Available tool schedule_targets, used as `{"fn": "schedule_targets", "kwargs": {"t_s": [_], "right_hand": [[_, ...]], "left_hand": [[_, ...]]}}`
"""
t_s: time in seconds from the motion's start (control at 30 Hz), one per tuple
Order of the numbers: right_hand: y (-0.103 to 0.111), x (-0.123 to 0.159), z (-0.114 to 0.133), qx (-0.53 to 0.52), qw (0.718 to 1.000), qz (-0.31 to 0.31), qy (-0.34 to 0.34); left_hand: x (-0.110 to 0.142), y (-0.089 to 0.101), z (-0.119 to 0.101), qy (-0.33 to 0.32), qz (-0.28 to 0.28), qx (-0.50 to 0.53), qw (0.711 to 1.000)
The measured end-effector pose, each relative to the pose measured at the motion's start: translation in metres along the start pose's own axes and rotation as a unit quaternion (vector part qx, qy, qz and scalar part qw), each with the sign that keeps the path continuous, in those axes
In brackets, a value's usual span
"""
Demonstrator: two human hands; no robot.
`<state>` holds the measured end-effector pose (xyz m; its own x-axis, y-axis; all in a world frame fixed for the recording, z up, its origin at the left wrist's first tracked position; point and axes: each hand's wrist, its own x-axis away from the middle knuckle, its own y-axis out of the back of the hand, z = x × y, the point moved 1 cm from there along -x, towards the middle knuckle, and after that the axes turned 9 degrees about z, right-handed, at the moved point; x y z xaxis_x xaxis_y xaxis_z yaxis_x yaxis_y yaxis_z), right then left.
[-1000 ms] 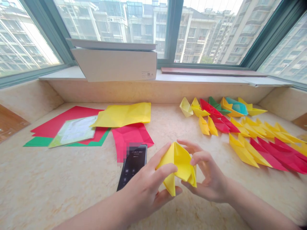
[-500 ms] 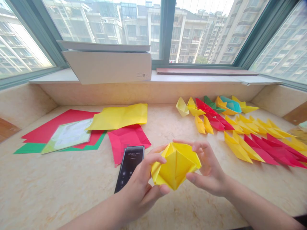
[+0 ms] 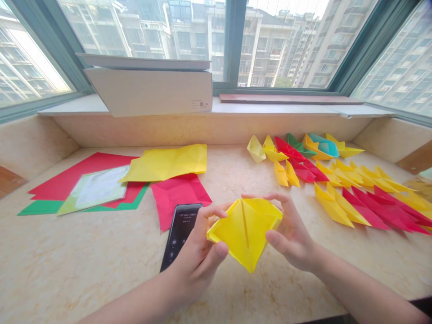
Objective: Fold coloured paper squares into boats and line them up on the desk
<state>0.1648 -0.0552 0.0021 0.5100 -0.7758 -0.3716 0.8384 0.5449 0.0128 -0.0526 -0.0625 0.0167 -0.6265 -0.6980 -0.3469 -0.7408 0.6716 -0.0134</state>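
Note:
A folded yellow paper (image 3: pixel 248 231), diamond-shaped with a crease down its middle, is held above the counter between both hands. My left hand (image 3: pixel 199 247) grips its left corner, thumb in front and fingers along the upper left edge. On the other side, my right hand (image 3: pixel 292 231) pinches the right corner with the thumb in front; some of its fingers pass behind the paper and are partly hidden. Below and behind my left hand lies a black phone (image 3: pixel 178 229) with its screen lit.
Rows of folded paper boats (image 3: pixel 337 180) in several colours stand at the right. Yellow sheets (image 3: pixel 168 163), a crumpled red sheet (image 3: pixel 182 193), larger red sheets (image 3: pixel 77 175) and a clear packet (image 3: pixel 97 189) lie at the left. A white box (image 3: pixel 151 90) rests on the sill.
The yellow paper has gone from a bulging, opened shape to a flatter diamond with its lower point further down. Both hands have stayed on it, shifting slightly.

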Motion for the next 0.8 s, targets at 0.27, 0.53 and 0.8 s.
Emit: {"fn": "schedule_targets", "kwargs": {"t_s": [0.27, 0.53, 0.8], "right_hand": [[0.0002, -0.0012, -0.0014, 0.012, 1.0, -0.004, -0.007], [-0.0001, -0.0008, -0.0016, 0.017, 1.0, -0.01, -0.013], [0.0005, 0.0007, -0.0021, 0.006, 1.0, -0.016, -0.011]], "left_hand": [[-0.0015, -0.0026, -0.0046, 0.073, -0.04, 0.037, 0.996], [-0.0011, -0.0017, -0.0057, 0.083, -0.032, 0.022, 0.996], [0.0013, -0.0021, 0.0014, 0.066, -0.038, 0.05, 0.996]]}}
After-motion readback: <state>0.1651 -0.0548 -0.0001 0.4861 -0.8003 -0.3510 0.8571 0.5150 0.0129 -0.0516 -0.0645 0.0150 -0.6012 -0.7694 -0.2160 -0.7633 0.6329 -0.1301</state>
